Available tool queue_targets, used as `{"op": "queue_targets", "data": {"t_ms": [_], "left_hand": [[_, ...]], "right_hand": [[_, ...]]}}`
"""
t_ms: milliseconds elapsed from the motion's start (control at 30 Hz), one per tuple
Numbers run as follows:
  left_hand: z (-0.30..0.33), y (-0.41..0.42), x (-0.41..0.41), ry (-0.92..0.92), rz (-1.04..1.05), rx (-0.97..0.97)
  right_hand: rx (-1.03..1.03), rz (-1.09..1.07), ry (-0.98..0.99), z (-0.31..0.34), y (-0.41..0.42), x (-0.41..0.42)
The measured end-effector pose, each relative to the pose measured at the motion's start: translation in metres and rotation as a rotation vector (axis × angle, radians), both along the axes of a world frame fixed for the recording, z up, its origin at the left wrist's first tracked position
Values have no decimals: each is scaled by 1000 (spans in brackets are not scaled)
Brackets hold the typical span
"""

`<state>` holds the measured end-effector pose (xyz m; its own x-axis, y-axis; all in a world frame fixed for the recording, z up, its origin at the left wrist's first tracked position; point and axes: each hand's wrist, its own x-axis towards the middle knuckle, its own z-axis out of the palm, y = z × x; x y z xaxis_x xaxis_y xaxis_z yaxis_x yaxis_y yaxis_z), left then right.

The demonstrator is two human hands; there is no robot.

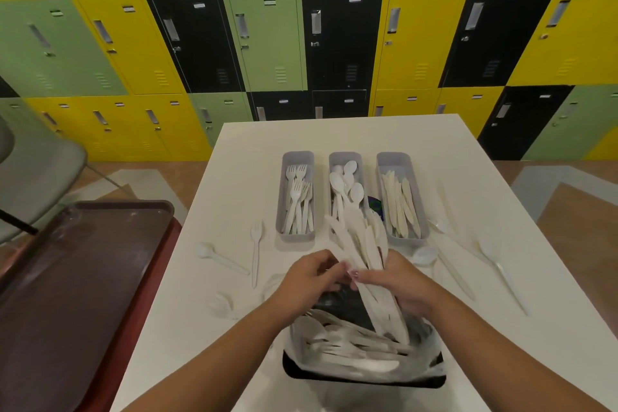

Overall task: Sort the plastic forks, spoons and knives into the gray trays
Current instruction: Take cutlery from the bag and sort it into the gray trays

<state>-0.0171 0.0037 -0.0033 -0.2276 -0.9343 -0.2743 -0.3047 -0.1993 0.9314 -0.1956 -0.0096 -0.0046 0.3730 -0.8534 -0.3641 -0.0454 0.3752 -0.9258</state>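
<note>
The bundle of knives (pixel 359 244) is covering the near end of the middle tray (pixel 344 157) and most of a dark round thing (pixel 375 204) beside it. The hands are hiding the black bin's (pixel 364 378) far rim. The brown tray (pixel 83 278) is running off the left edge. The left hand's (pixel 309 273) grip is blurring.

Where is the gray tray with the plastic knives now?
In the head view, the gray rectangular tray of white plastic knives stands rightmost of three trays on the white table, beside the gray tray of white plastic spoons.
</note>
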Motion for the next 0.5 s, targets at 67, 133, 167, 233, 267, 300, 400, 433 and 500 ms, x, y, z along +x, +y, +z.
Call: {"op": "queue_targets", "data": {"t_ms": [67,133,167,233,267,300,400,433,500], "left_hand": [[6,-5,-14,77,105,25],[12,-11,-26,137,191,60],[14,-14,-31,146,214,75],[17,-22,-40,140,228,79],[18,-26,-45,126,235,68],[19,-30,-49,100,249,51],[22,-42,-60,31,276,25],[23,-45,-63,18,278,32],[25,-53,-67,6,280,71]], "right_hand": [[22,-125,-78,1,-3,7],[22,-246,-112,4,-6,11],[7,-292,-98,5,-8,13],[-23,-339,-50,7,-12,14],[-30,-354,-32,7,-15,14],[-36,-364,-20,8,-17,14],[-28,-374,-29,10,-24,10],[-13,-376,-56,11,-26,6],[20,-382,-123,12,-31,-2]]}}
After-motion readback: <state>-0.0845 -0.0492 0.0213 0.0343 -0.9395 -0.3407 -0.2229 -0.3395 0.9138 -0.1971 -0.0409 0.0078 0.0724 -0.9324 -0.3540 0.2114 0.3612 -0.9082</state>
